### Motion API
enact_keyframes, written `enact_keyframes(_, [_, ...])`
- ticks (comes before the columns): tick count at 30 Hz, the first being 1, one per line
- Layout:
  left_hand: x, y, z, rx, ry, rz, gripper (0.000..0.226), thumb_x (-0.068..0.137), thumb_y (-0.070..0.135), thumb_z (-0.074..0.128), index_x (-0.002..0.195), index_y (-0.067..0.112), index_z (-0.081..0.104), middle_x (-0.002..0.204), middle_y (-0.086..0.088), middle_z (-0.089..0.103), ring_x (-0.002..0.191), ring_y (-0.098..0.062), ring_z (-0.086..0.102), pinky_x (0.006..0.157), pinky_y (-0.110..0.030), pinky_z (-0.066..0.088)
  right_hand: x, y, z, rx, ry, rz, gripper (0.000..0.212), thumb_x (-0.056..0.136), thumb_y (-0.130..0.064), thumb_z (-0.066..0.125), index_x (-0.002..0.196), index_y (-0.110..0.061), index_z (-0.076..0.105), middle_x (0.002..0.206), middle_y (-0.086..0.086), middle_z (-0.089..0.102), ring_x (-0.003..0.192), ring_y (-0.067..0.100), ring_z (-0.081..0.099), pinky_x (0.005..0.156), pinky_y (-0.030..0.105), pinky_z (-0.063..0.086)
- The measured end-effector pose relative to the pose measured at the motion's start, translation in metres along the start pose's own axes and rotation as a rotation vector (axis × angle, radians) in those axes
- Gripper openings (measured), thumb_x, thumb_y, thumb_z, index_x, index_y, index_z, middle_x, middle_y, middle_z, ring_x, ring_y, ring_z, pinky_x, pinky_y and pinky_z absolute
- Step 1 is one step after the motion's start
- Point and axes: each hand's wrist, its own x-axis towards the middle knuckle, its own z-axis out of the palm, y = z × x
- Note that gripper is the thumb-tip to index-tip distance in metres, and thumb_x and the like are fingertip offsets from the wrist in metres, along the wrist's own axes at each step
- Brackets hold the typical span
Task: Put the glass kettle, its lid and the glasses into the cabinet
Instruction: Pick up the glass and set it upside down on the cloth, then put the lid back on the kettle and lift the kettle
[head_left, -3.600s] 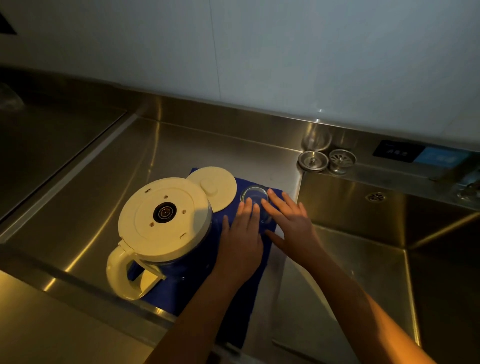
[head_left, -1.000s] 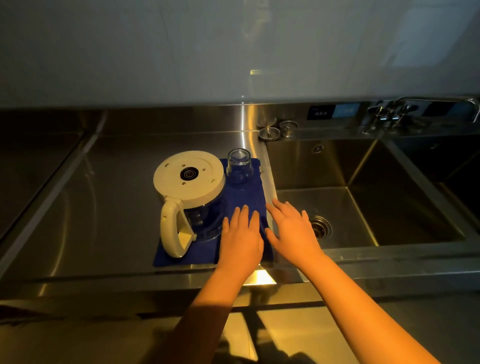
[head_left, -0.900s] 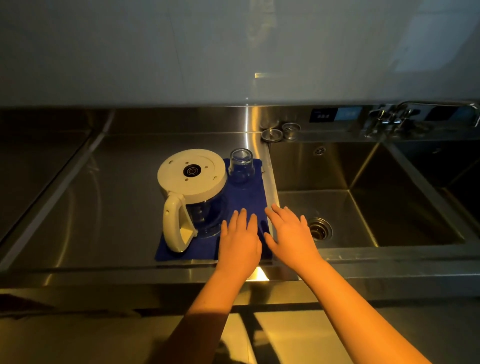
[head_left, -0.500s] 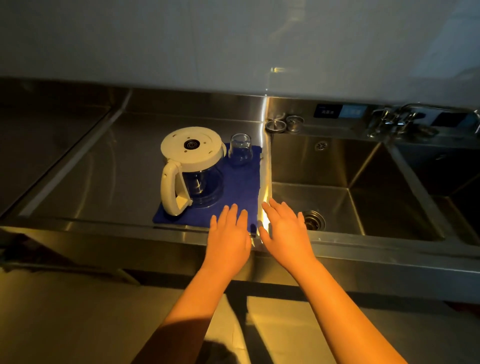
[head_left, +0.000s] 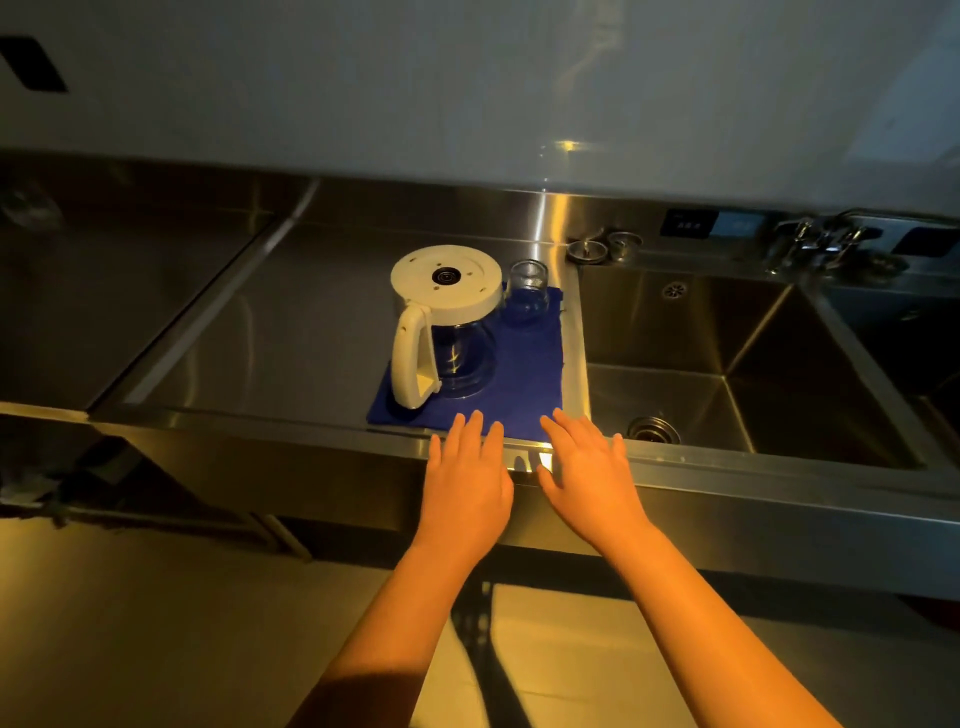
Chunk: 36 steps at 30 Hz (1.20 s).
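Observation:
The glass kettle (head_left: 448, 332) stands upside down on a blue mat (head_left: 524, 374) on the steel counter, its cream base up and its cream handle toward me. An upturned clear glass (head_left: 529, 291) stands on the mat's far right corner, just right of the kettle. The kettle's lid is hidden from view. My left hand (head_left: 467, 483) and my right hand (head_left: 589, 475) hover side by side over the counter's front edge, palms down, fingers straight, holding nothing.
A deep steel sink (head_left: 737, 364) with a drain (head_left: 653, 430) lies right of the mat. Two strainer plugs (head_left: 602, 248) and a tap (head_left: 826, 241) sit on the back ledge. The steel counter (head_left: 291, 332) stretches left. A white wall panel hangs above.
My head and both hands have drawn back from the mat toward the counter's front edge. The kettle and the glass have stayed where they were.

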Motion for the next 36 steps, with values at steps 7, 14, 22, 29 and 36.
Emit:
enact_keyframes(7, [-0.014, -0.089, -0.027, -0.004, 0.021, 0.042, 0.053, 0.100, 0.024, 0.033, 0.148, 0.018, 0.013, 0.157, -0.005, 0.007, 0.144, -0.020, 0.000, 0.116, -0.040, 0.004, 0.001, -0.096, 0.019, 0.029, -0.005, 0.022, 0.059, 0.097, -0.033, 0.043, 0.148, -0.024, 0.015, 0.156, -0.002, 0.013, 0.144, 0.021, 0.007, 0.115, 0.045, 0.009])
enact_keyframes(14, [-0.015, -0.174, -0.046, -0.019, -0.050, 0.171, 0.053, 0.099, 0.025, 0.035, 0.148, 0.020, 0.015, 0.157, -0.004, 0.007, 0.144, -0.019, 0.000, 0.115, -0.040, 0.002, 0.005, -0.177, 0.037, 0.056, 0.031, 0.133, 0.062, 0.096, -0.034, 0.044, 0.149, -0.024, 0.014, 0.157, -0.003, 0.011, 0.144, 0.020, 0.006, 0.115, 0.044, 0.009])
enact_keyframes(22, [0.004, -0.211, -0.056, -0.042, -0.064, 0.250, 0.053, 0.099, 0.029, 0.034, 0.148, 0.021, 0.014, 0.157, -0.003, 0.007, 0.144, -0.019, 0.001, 0.115, -0.040, 0.001, 0.024, -0.218, 0.038, 0.064, 0.069, 0.203, 0.061, 0.095, -0.034, 0.047, 0.148, -0.025, 0.016, 0.156, -0.003, 0.013, 0.144, 0.020, 0.007, 0.115, 0.045, 0.009])
enact_keyframes(29, [0.054, -0.227, -0.061, -0.029, -0.059, 0.279, 0.054, 0.100, 0.029, 0.031, 0.148, 0.021, 0.010, 0.157, -0.002, 0.004, 0.144, -0.019, -0.001, 0.115, -0.039, -0.001, 0.068, -0.225, 0.024, 0.057, 0.146, 0.182, 0.059, 0.096, -0.031, 0.046, 0.147, -0.024, 0.019, 0.155, -0.003, 0.016, 0.144, 0.020, 0.006, 0.115, 0.047, 0.006])
enact_keyframes(36, [0.109, -0.228, -0.077, 0.016, -0.019, 0.319, 0.054, 0.100, 0.031, 0.031, 0.148, 0.020, 0.011, 0.157, -0.004, 0.008, 0.144, -0.020, 0.002, 0.115, -0.040, 0.003, 0.109, -0.228, 0.012, 0.044, 0.153, 0.184, 0.058, 0.097, -0.032, 0.042, 0.148, -0.024, 0.016, 0.156, -0.003, 0.012, 0.144, 0.019, 0.004, 0.115, 0.046, 0.006])
